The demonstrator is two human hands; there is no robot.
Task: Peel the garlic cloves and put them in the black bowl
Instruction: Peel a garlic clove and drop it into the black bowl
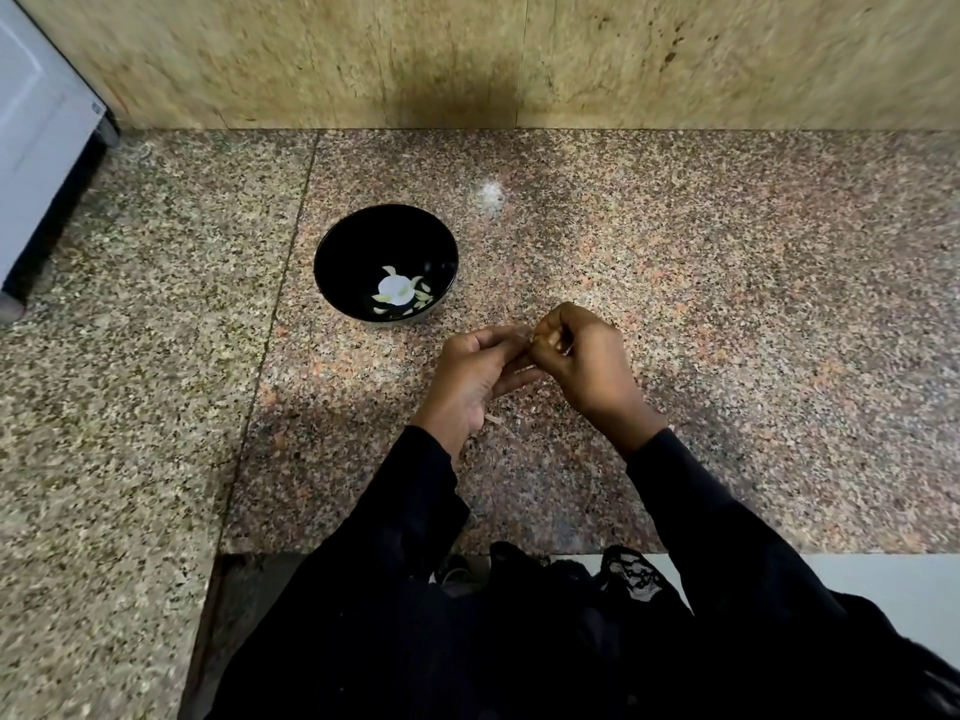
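Black bowl, pale garlic, speckled pink-grey granite counter, black sleeves.

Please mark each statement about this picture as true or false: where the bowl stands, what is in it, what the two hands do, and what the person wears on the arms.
1. The black bowl stands to the left of both hands. True.
2. The bowl is empty. False: pale garlic pieces lie at its bottom.
3. The left hand and the right hand meet at the fingertips above the granite counter. True.
4. The right hand reaches into the bowl. False: it is outside the bowl, beside the left hand.
5. The person wears black sleeves. True.
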